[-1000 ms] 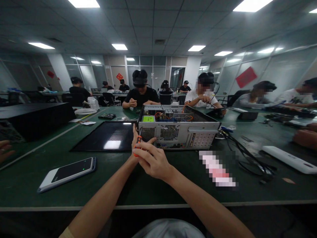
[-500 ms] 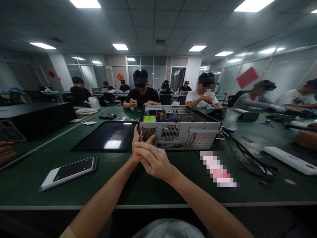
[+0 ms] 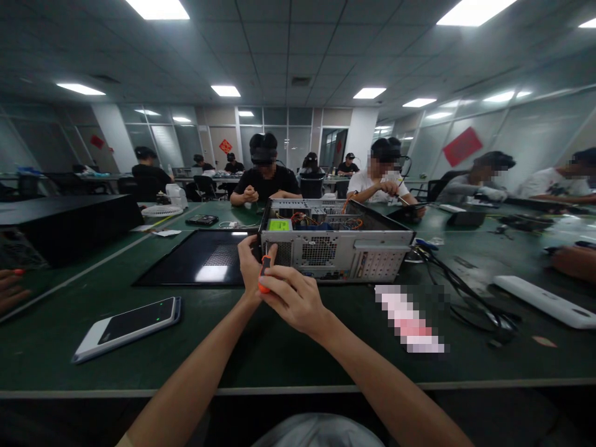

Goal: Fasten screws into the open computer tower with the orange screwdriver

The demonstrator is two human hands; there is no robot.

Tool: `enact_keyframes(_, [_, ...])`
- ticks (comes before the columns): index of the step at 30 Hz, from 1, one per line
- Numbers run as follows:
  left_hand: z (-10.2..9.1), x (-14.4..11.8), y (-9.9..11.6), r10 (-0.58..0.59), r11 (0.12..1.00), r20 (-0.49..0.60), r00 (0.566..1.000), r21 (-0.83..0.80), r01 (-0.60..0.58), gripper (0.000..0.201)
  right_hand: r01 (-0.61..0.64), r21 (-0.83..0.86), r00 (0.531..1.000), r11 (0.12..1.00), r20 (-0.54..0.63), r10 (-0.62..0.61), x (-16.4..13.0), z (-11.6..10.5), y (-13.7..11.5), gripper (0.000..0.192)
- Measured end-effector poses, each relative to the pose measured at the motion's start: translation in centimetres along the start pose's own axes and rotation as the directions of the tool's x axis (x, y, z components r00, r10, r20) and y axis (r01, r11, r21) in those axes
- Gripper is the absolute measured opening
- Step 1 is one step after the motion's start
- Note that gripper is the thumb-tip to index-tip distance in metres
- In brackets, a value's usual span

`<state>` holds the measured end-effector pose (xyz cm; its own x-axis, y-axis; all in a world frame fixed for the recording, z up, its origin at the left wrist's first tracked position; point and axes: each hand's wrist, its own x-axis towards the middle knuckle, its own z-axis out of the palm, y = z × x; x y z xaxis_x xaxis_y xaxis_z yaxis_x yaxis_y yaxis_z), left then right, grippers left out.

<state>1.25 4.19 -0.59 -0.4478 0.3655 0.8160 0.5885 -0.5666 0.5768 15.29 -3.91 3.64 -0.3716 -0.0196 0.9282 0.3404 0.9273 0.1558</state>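
An opened desktop computer case lies on the green table, its rear panel facing me. In my right hand is a screwdriver with an orange and black handle, pointed up toward the left end of that panel. The screwdriver's tip is hard to make out there. My left hand is at the case's left rear corner, thumb and fingers apart around the upper part of the screwdriver. Its thumb is close to the perforated grille of the power supply, which bears a bright green label inside the case.
A glossy black side panel lies left of the case, with a white and dark handheld device nearer me. Black cables and a long white object are on the right. A dark case stands far left. Co-workers sit opposite.
My left thumb has moved left and upward, closer to the screwdriver, and its fingers have shifted left and bent. The screwdriver handle has shifted slightly right and shows more fully.
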Motion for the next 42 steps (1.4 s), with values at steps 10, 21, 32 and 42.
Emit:
enact_keyframes(10, [-0.5,0.9,0.8,0.115,0.991,-0.060,0.992,0.081,-0.110,0.018,-0.094,0.038,0.996,0.995,-0.001,0.094,-0.2,0.4,0.4,0.025])
enact_keyframes(21, [0.0,1.0,0.2,0.187,0.978,-0.144,0.972,0.125,-0.170,0.019,-0.201,0.034,0.955,0.979,0.227,0.188,1.2,1.3,-1.8,0.023])
enact_keyframes(32, [-0.6,1.1,0.1,0.157,0.980,-0.074,0.985,0.132,-0.146,0.019,-0.498,-0.174,0.803,0.849,0.277,0.528,2.5,1.2,-4.9,0.029])
enact_keyframes(42, [-0.8,1.0,1.2,0.130,0.986,-0.072,0.989,0.110,-0.122,0.018,-0.760,-0.106,0.613,0.641,0.208,0.762,4.4,0.8,-5.0,0.045])
